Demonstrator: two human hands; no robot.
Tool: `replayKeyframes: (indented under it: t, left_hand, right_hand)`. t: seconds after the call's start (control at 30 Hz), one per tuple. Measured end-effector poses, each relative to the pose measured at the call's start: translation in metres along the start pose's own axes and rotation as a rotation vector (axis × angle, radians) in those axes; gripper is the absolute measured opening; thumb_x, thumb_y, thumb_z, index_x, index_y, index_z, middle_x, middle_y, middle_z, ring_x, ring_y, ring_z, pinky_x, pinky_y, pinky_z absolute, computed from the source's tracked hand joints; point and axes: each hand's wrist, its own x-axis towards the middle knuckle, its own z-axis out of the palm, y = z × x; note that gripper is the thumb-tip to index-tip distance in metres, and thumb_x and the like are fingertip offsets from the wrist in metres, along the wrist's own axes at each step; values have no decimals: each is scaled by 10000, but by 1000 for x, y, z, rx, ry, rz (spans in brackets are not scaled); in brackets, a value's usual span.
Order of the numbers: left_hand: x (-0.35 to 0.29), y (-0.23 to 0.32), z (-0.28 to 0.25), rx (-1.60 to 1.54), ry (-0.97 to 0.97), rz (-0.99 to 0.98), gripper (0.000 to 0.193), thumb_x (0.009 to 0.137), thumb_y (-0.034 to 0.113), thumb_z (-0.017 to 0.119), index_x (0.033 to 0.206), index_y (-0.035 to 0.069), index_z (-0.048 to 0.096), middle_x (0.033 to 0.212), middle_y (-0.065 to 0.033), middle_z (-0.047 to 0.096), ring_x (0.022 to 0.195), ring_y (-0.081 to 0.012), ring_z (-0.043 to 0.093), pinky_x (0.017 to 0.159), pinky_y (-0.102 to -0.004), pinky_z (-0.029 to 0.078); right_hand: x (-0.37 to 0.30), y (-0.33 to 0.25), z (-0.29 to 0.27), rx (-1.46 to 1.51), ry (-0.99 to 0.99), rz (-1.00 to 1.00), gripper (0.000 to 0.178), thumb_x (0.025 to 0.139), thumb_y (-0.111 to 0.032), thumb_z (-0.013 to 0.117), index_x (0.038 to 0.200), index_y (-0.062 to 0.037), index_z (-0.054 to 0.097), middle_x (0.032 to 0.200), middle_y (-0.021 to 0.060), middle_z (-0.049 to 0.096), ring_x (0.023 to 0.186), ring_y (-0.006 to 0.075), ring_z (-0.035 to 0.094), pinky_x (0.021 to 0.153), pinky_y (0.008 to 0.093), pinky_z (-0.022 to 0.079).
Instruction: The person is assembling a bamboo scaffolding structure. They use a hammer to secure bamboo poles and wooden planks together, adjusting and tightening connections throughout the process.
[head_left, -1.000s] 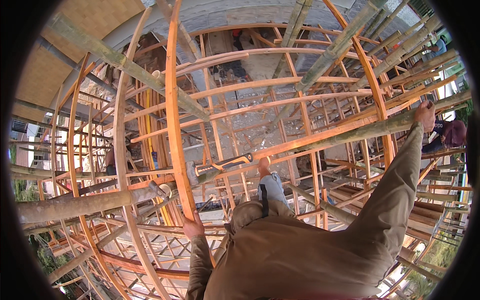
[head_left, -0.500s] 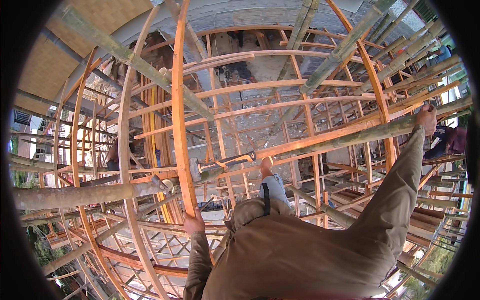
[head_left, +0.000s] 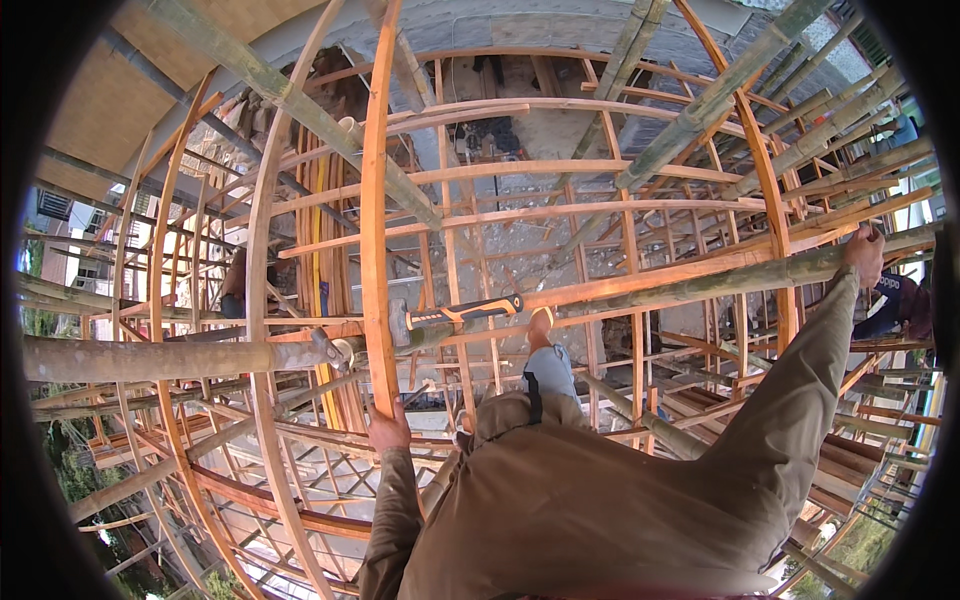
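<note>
My left hand point(head_left: 391, 430) grips the lower end of an orange-brown wooden plank point(head_left: 376, 230) that runs away from me. My right arm is stretched far out to the right. At its end my right hand point(head_left: 864, 256) is at a bamboo pole point(head_left: 720, 282) and the long timber point(head_left: 650, 273) beside it, its fingertips pinched together. Whatever they hold, if anything, is too small to make out. A hammer point(head_left: 455, 312) with a grey head and a black-and-orange handle lies on the pole in front of me, its head next to the plank; neither hand touches it.
Crossing timbers and bamboo poles surround me, with gaps down to the rubble-strewn ground point(head_left: 510, 240) far below. A thick bamboo pole point(head_left: 150, 359) comes in from the left. My bare foot point(head_left: 540, 325) is on the framework. A person in dark clothing point(head_left: 890, 305) is at the right.
The view has shifted slightly, so the framework sits a little further right. My right fingers have drawn into a pinch by the pole; my left hand stays on the plank.
</note>
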Motion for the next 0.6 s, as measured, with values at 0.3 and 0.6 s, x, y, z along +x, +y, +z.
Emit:
replayKeyframes:
  t: [0.3,0.6]
  left_hand:
    - [4,-12,13,-4,42,38,656,929,608,605,1147,-10,577,828,-297,699,802,-505,689,697,-600,535]
    - [3,-12,9,-66,13,14,604,927,600,615,1118,29,564,860,-295,699,830,-514,681,722,-607,527]
  right_hand:
    - [6,6,6,-10,-34,-24,476,876,-576,516,1245,-335,697,1170,117,742,1115,359,686,932,505,511]
    - [22,19,23,-80,-41,-45,507,880,-595,500,1261,-320,689,1201,103,735,1126,370,678,916,506,512]
